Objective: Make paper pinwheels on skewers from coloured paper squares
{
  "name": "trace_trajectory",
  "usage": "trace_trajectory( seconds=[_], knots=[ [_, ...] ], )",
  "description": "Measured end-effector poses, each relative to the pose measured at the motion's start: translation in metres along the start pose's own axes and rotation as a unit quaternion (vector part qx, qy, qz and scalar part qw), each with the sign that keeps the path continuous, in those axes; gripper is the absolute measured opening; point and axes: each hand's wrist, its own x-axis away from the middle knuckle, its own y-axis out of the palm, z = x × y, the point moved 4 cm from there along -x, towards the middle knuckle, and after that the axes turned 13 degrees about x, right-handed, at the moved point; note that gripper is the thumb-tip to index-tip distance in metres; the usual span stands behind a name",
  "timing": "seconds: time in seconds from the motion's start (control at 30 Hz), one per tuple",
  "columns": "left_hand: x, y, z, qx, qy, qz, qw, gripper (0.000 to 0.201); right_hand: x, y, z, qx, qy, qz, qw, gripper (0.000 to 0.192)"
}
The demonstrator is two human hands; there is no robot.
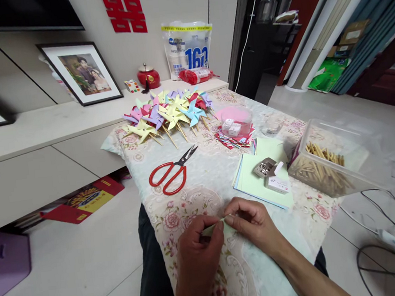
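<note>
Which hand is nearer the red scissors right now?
Left. The left hand sits just below the red scissors, pinching a pale paper piece; the right hand is further to their right, holding the same piece.

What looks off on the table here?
Nothing spilled or damaged. The scissors lie open and the small metal box sits open on the green paper. Both hands pinch a small pale paper piece.

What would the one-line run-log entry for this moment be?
left hand: pinching pale green paper | right hand: pinching same paper | scissors: lying beyond hands | pinwheels: piled at far end
</note>
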Motion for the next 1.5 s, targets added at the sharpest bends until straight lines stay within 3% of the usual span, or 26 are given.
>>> trace_trajectory(
  seconds=[0.23,0.4,0.57,0.83,1.07,1.37,1.5],
  knots=[
    [0.001,0.001,0.007,-0.066,0.071,-0.005,0.995,0.008,-0.001,0.001,-0.003,-0.002,-0.007,-0.018,1.000,0.017],
    [0.000,0.000,0.005,-0.067,0.062,-0.011,0.996,0.012,-0.001,0.002,-0.002,-0.009,0.004,-0.019,1.000,0.017],
    [-0.004,0.001,0.002,-0.095,0.050,-0.067,0.992,0.010,0.000,0.001,-0.001,0.018,0.000,-0.011,1.000,0.019],
    [-0.010,-0.012,0.011,-0.136,0.123,-0.060,0.981,0.013,0.003,-0.001,-0.010,0.145,-0.139,0.031,0.979,0.011],
    [-0.007,-0.013,0.019,-0.234,0.243,-0.078,0.938,0.012,0.004,0.000,-0.013,0.197,-0.194,0.041,0.960,0.012],
    [-0.009,-0.008,0.015,-0.201,0.168,-0.103,0.960,0.010,0.003,0.000,-0.010,0.197,-0.178,0.029,0.964,0.016],
    [-0.010,-0.010,0.013,-0.185,0.149,-0.082,0.968,0.015,0.004,0.001,-0.010,0.199,-0.169,0.015,0.965,0.012]
  ],
)
